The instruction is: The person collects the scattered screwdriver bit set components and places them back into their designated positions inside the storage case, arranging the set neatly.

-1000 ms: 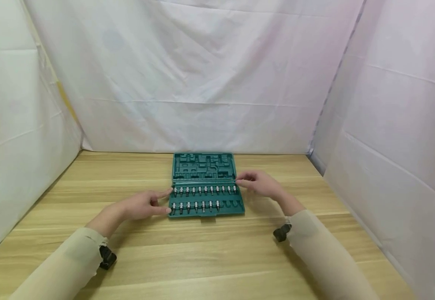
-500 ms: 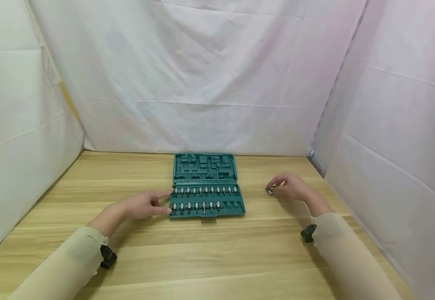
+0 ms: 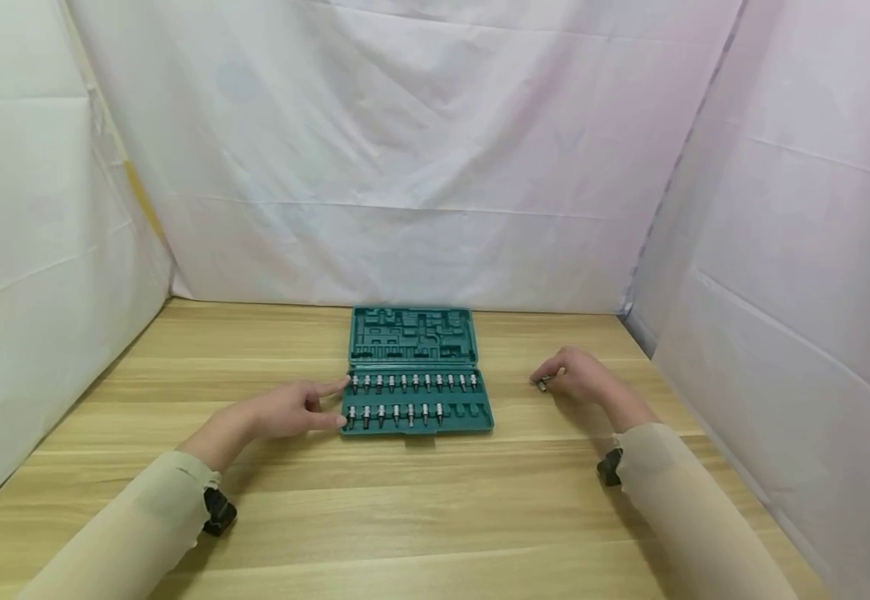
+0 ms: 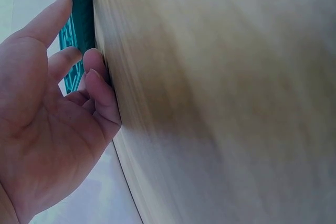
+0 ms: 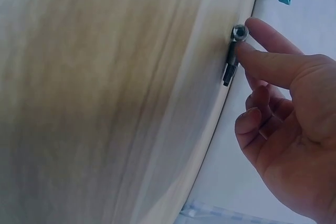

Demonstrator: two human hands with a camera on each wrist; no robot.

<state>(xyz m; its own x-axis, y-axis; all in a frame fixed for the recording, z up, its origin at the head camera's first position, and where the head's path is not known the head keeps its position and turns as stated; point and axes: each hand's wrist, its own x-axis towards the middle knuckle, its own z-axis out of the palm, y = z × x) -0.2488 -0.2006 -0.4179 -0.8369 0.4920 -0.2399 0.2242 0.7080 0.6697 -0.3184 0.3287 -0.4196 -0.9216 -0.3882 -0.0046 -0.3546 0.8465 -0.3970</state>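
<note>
Worktop [image 3: 435, 517]: wooden, carrying everything.
Green case [image 3: 414, 335]: lies open mid-worktop, toward the far edge.
My left hand [image 3: 285, 410]: fingers relaxed, touching the case's left edge.
My right hand [image 3: 581, 379]: pinching a socket bit [image 5: 233, 56] near the right edge.

A wooden table [image 3: 420, 500] with a pale plank grain is seen across the foreground. It is enclosed on three sides by white cloth sheets [image 3: 405, 167], creased and hung as a backdrop. A yellowish strip [image 3: 138, 200] is visible along the left seam where two sheets meet.
</note>
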